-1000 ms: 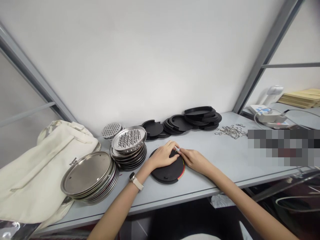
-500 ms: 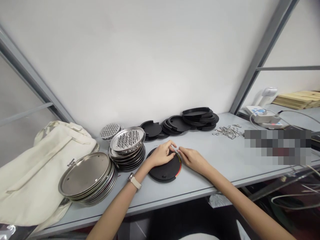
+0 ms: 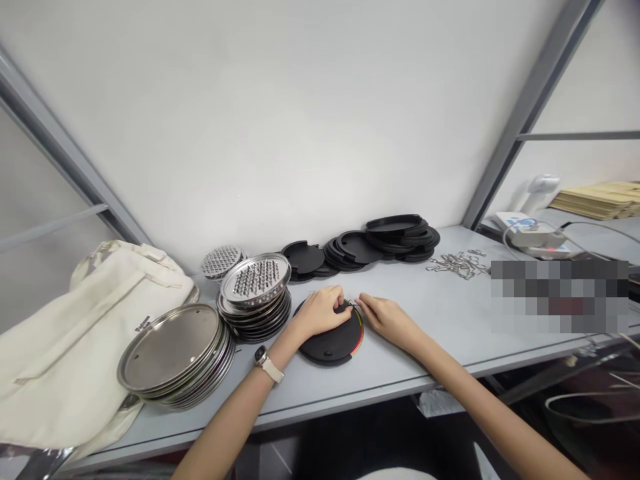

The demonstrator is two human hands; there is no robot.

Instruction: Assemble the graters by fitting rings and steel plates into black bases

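Note:
A black round disc (image 3: 327, 345) lies flat on the table in front of me. A red and yellow band shows along its right edge. My left hand (image 3: 324, 311) rests across the disc's far side, fingers curled at the rim and thumb laid on the top. At the upper right of the rim, my right hand (image 3: 381, 313) pinches a small thin wire piece (image 3: 354, 305). Its exact shape is too small to make out, and the fingers partly cover it. A watch with a pale strap (image 3: 269, 364) circles my left wrist.
Stacked metal discs (image 3: 173, 343) and punched grater-like discs (image 3: 256, 279) stand at the left, beside a cream cloth bag (image 3: 95, 333). Black notched discs (image 3: 357, 247) line the wall. A pile of metal wire clips (image 3: 459, 265) lies right. The table's front edge (image 3: 385, 388) runs near me.
My left fingertips have drawn back slightly from the right hand and curled, with the thumb lower on the disc. The right hand stays nearly in place. The view shifts slightly.

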